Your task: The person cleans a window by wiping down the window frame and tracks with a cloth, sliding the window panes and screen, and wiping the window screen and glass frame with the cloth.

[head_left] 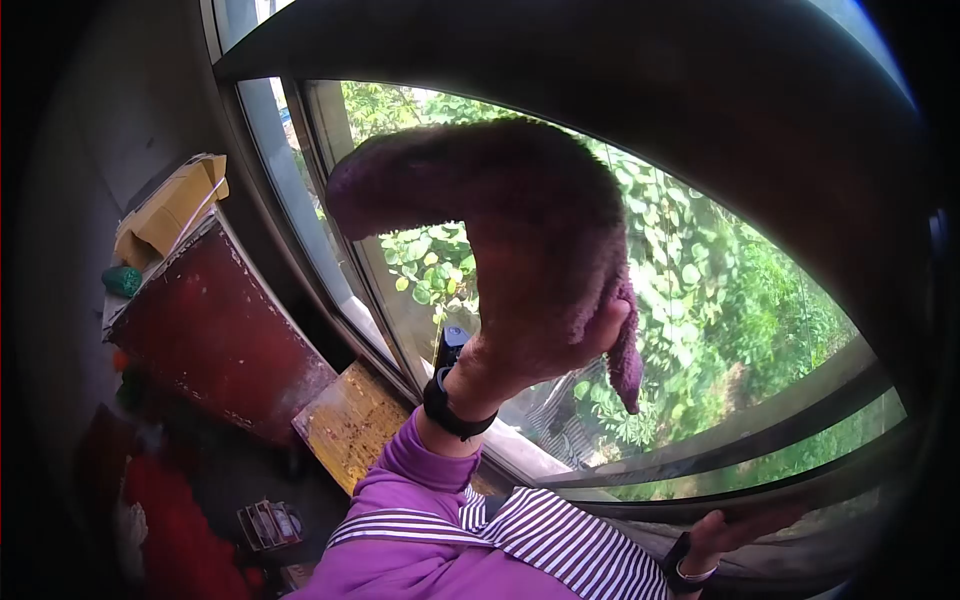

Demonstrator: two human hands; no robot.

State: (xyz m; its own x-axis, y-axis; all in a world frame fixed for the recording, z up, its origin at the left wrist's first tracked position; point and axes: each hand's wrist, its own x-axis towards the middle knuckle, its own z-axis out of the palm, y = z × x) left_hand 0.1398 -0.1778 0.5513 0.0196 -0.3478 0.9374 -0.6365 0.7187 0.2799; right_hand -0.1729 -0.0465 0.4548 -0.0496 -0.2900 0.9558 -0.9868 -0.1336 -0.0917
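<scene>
My left hand [530,345], with a black band at the wrist and a purple sleeve, is raised in front of the window glass [740,290]. It grips a fuzzy purple cloth [550,190], which covers most of my fingers. One end of the cloth reaches out to the left, and a corner hangs below my thumb. At the lower right, my right hand [715,540] is stretched out along the dark lower window frame [840,505], fingers extended. Shadow makes its exact contact there hard to see.
A worn red cabinet [220,330] stands at the left, with a cardboard box [180,205] and a green item [122,281] on top. Beside it is a stained yellow wooden surface [360,420]. A small black object [453,343] is near my left wrist. Leafy plants show through the glass.
</scene>
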